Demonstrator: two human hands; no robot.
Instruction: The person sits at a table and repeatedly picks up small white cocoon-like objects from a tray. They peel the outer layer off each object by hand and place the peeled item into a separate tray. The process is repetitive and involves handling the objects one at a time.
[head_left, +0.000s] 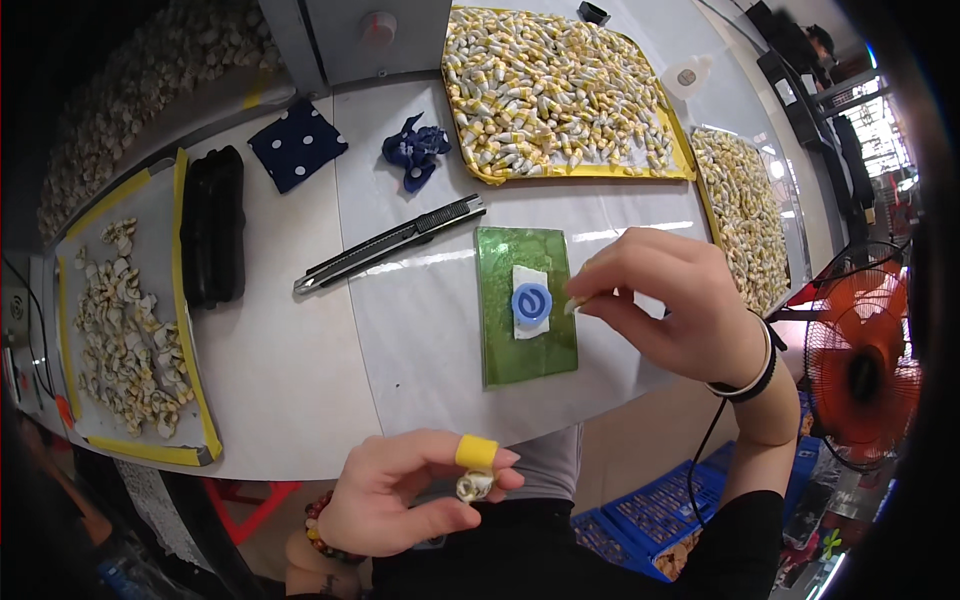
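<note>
Near the front edge of the table, my left hand [400, 490], with yellow tape round one finger, pinches a small cream-and-brown rounded piece [475, 487] between thumb and fingertip. My right hand [675, 305] is closed in a pinch on a small pale sliver [574, 305], whose kind is too small to tell. It hovers just right of a round blue mould [531, 303] with a curved slot in its middle. The mould sits on a white pad [530, 332] on a green rectangular slab [525, 250].
A black box cutter [390, 245] lies left of the slab. Behind are a yellow-edged tray of small painted pieces [555, 90], a crumpled navy cloth [414, 150] and a dotted cloth [297, 145]. At left stand a black case [214, 225] and another tray [200, 400]; an orange fan [862, 365] stands right.
</note>
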